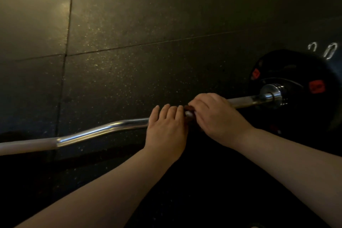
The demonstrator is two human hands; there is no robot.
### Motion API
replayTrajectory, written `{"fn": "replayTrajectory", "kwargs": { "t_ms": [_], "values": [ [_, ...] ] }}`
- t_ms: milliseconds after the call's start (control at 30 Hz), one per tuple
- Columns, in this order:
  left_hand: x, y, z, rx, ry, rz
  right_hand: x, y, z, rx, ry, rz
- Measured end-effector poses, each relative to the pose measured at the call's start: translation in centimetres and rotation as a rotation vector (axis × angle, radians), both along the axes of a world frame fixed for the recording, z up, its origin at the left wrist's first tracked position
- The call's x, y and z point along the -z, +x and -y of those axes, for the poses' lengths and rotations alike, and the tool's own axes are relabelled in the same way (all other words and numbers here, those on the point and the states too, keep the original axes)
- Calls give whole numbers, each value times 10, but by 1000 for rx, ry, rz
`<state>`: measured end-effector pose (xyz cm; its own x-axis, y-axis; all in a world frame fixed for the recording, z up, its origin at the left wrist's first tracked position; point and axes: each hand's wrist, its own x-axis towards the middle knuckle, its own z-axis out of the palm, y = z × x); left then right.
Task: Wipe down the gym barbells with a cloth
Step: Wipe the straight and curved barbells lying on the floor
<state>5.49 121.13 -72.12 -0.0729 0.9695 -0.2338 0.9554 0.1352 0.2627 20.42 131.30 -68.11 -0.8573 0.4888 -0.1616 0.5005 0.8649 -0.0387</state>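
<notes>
- Your left hand (166,127) lies palm-down on the barbell (103,127), fingers straight, close together.
- Your right hand (212,114), just right of it, clamps a dark cloth (188,107) round the bar.
- Barbell lies across the near floor.

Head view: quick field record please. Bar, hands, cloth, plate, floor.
bar: chrome curl bar, bent, runs left to right
left hand: fingers laid over the bar
right hand: grips cloth round the bar
cloth: dark reddish, mostly hidden by right hand
plate: black weight plate, red labels, on bar's right end
floor: black speckled rubber tiles
</notes>
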Motion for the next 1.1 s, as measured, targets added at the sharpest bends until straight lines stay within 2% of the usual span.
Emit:
{"fn": "replayTrajectory", "kwargs": {
  "t_ms": [67, 167, 267, 333, 467, 633, 733, 867, 1000, 1100],
  "values": [
    [-2, 4, -4, 21, 3, 9, -2, 18, -11, 49, -64, -72],
    [-5, 6, -5, 20, 11, 23, -3, 46, -31, 316, -222, -216],
    [-1, 4, -4, 17, 29, 26, -8, 80, -49, 576, -250, -211],
    [2, 5, -3, 1, 46, 35, -9, 91, -51, 645, -214, -151],
    [5, 9, -4, -22, 67, 4, -2, 78, -39, 720, -232, -266],
    [5, 9, -6, -14, 70, 9, 6, 88, -43, 474, -220, -266],
    [8, 3, -2, 29, 65, -19, 12, 100, -50, 569, -181, -300],
    [6, -6, 7, 68, 64, -83, 22, 61, -25, 672, -124, -438],
    [3, -20, 18, 88, 46, -101, 20, 37, -7, 556, -165, -439],
    [-2, -27, 26, 90, 34, -104, 15, 29, 3, 335, -167, -334]
  ]
}}
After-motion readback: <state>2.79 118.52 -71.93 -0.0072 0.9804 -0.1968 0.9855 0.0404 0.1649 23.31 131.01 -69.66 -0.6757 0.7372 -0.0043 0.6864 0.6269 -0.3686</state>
